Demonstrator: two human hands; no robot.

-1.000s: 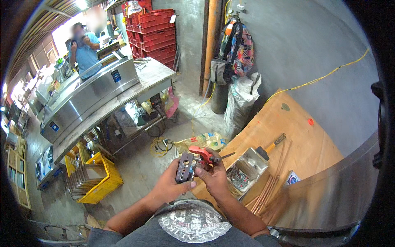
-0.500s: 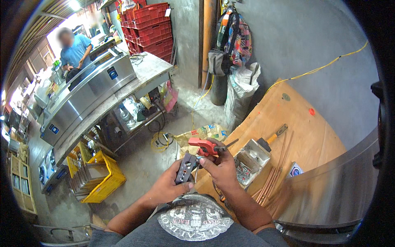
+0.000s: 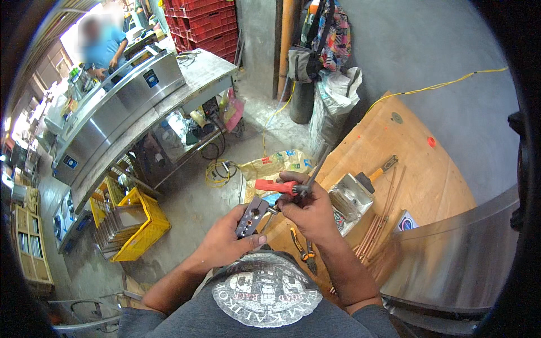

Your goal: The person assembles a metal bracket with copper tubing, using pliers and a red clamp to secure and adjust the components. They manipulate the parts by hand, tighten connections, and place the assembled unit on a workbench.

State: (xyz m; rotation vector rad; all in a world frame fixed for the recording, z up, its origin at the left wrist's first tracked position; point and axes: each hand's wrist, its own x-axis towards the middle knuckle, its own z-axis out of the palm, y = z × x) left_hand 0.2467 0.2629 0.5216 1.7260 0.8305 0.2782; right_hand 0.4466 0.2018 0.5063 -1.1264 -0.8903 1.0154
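One dark holed bar [image 3: 251,218] is gripped in the left hand [image 3: 226,236], turned face upward, probably for seeing it easily, while the right hand [image 3: 313,212] clasps the red tool [image 3: 276,186] just beside it.

We've got the right hand [image 3: 309,213] hiding part of the red tool [image 3: 275,186] and the box [image 3: 364,206], crates [image 3: 205,27] cut off up top, a co-worker's head [image 3: 93,32] blurred!
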